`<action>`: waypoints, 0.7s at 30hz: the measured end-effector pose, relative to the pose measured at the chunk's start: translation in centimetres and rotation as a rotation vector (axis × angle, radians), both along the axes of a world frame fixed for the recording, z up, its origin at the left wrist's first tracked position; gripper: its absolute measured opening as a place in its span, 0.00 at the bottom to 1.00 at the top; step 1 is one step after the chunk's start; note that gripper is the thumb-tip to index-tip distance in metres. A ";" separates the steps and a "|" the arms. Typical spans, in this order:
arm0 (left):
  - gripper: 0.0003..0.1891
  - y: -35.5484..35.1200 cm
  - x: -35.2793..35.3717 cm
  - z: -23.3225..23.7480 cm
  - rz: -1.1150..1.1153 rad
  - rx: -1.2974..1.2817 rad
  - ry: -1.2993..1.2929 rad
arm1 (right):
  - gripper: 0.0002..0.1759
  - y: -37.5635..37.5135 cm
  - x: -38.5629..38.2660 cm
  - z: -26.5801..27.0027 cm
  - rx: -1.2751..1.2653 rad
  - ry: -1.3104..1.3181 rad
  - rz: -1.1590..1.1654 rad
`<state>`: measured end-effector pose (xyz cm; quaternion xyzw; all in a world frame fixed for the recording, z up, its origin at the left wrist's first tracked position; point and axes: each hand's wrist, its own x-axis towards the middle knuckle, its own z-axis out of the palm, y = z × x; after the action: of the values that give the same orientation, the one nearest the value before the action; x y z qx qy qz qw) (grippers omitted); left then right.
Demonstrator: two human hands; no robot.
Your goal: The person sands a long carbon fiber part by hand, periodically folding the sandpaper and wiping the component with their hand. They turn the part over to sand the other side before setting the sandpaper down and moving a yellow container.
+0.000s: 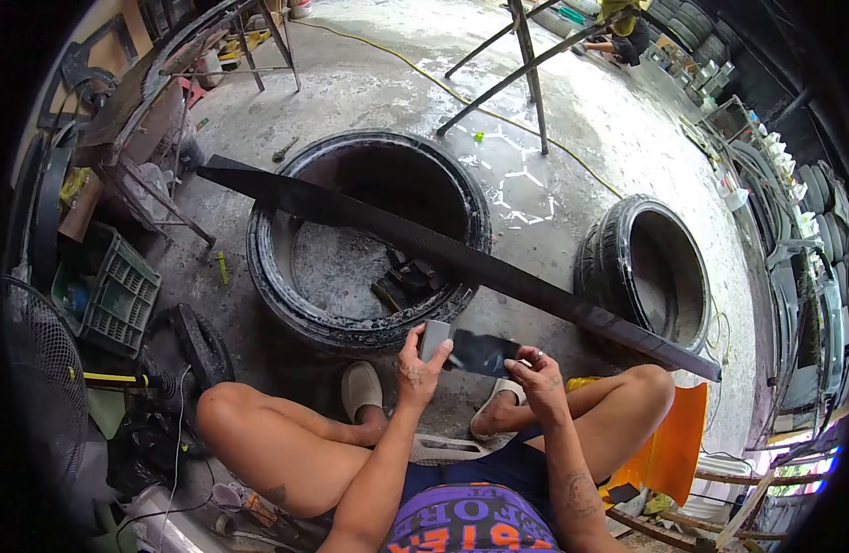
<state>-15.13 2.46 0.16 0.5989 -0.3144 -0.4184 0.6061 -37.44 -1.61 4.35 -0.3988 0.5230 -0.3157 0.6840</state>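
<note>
My left hand is closed around a small grey sanding block, held upright between thumb and fingers. Pinched at its right end by my right hand is a dark sheet of sandpaper, whose left end reaches close to the block. Just beyond both hands, a long black car trim panel lies slantwise across a large tire and runs down to the right past a second tire. Some dark scraps lie inside the large tire.
A fan and a green crate stand at left. Metal stand legs rise ahead, near a yellow hose. An orange panel is by my right knee. Another person crouches far off at upper right.
</note>
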 end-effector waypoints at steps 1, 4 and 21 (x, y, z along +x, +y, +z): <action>0.21 0.0 0.0 -0.5 0.003 0.000 -0.004 | 0.16 -0.1 -0.2 -0.2 -0.006 -0.100 -0.103; 0.19 0.3 -0.2 -1.2 -0.063 0.131 0.417 | 0.14 -0.8 0.6 1.6 0.001 -0.333 -0.296; 0.19 0.2 -0.2 0.1 -0.194 0.041 0.582 | 0.21 -1.5 4.5 2.0 -0.109 0.177 0.186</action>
<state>-15.38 2.66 0.26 0.4333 -0.1748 -0.6346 0.6156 -32.92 -3.09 6.37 -0.5085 0.5241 -0.2426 0.6387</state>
